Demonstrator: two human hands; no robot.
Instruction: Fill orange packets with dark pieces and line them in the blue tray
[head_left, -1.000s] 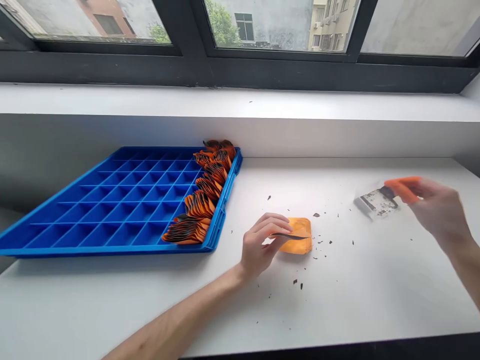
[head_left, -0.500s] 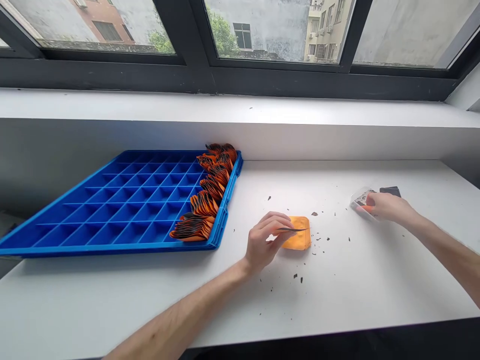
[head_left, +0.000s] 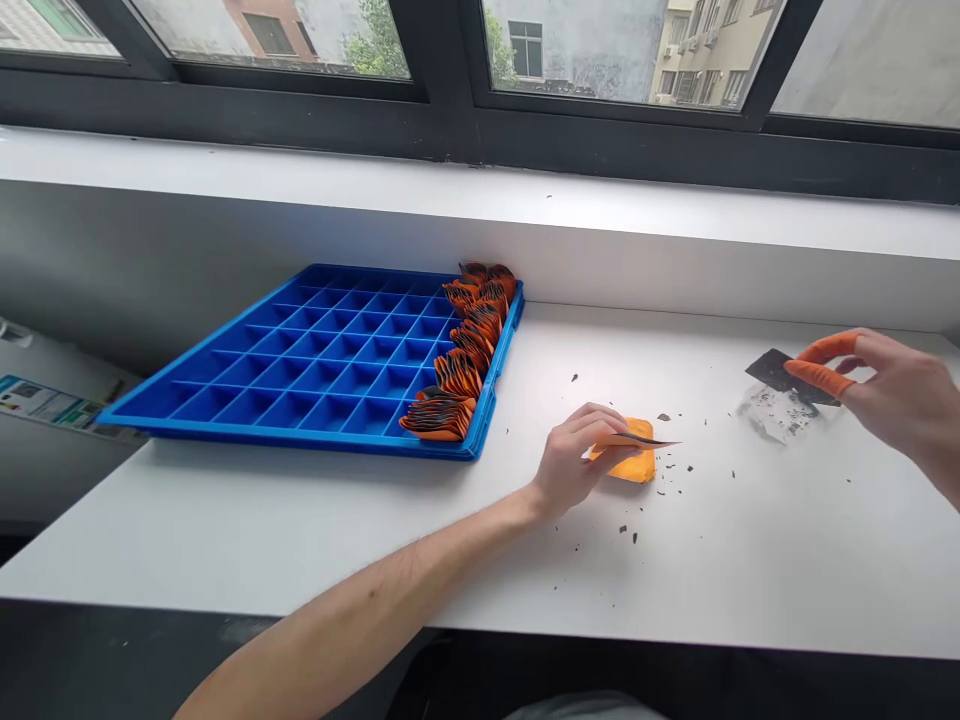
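My left hand (head_left: 577,455) is closed on a thin orange-and-black piece (head_left: 646,440), pinched between thumb and fingers, its tip pointing right. Under and behind that hand lies a small orange square block or dish (head_left: 634,467), partly hidden. On the right, my right hand (head_left: 889,375), with orange-stained fingertips, pinches a flat dark sheet (head_left: 772,370) at its edge. Just below the sheet lies a clear plastic tray (head_left: 784,415), blurred, with dark crumbs in it. Whether the dark piece is one sheet or a stack I cannot tell.
A blue compartment tray (head_left: 300,440) stands at the left; bundles of orange-and-black pieces (head_left: 457,375) fill its right column. Dark flakes (head_left: 622,529) are scattered over the white table (head_left: 375,540). A window sill (head_left: 450,190) runs along the back.
My right hand has left the clear plastic tray and grasped the dark sheet, which has turned. My left hand keeps its thin piece near the orange square. The view has swung left.
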